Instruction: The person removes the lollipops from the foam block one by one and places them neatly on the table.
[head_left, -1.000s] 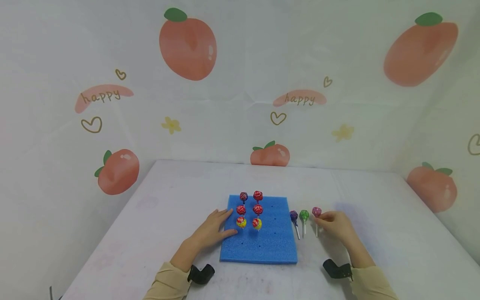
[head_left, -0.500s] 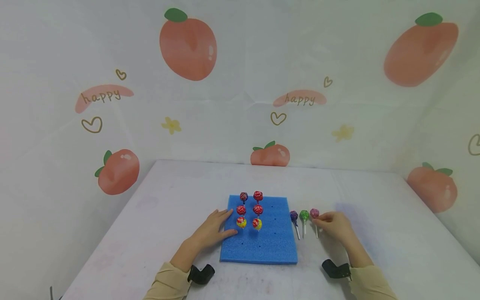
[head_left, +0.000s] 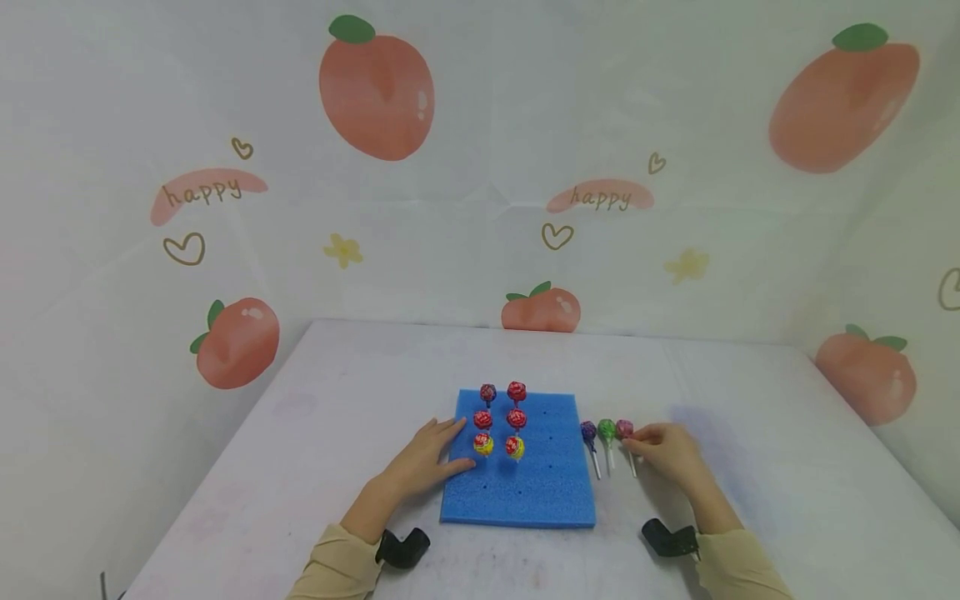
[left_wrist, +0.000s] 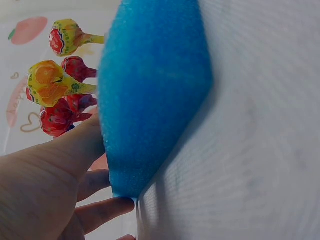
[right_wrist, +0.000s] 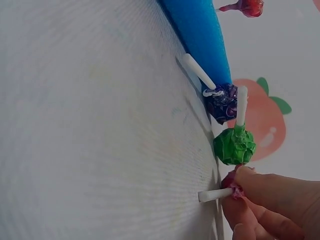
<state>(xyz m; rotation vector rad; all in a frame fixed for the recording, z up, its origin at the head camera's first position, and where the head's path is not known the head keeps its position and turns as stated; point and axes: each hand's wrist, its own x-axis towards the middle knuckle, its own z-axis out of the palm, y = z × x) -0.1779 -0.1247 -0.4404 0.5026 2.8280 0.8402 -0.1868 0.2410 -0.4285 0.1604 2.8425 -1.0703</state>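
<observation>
A blue foam block lies flat, with several red and yellow lollipops standing upright in two columns on its left half. My left hand rests along the block's left edge, thumb on top and fingers spread straight. To the right of the block, my right hand pinches a pink lollipop just below its wrapped head between thumb and fingers. Close beside that head lies a green lollipop. A purple lollipop lies nearest the block. Part of the pink wrapper is hidden by my fingers.
Small holes dot the foam's right half and front. The white table reaches back to a fruit-printed cloth wall. A black wrist mount is strapped to each forearm.
My right hand has slid the pink lollipop a little to the left, bringing its head up to the green one, which has shifted slightly left. My left hand stays still.
</observation>
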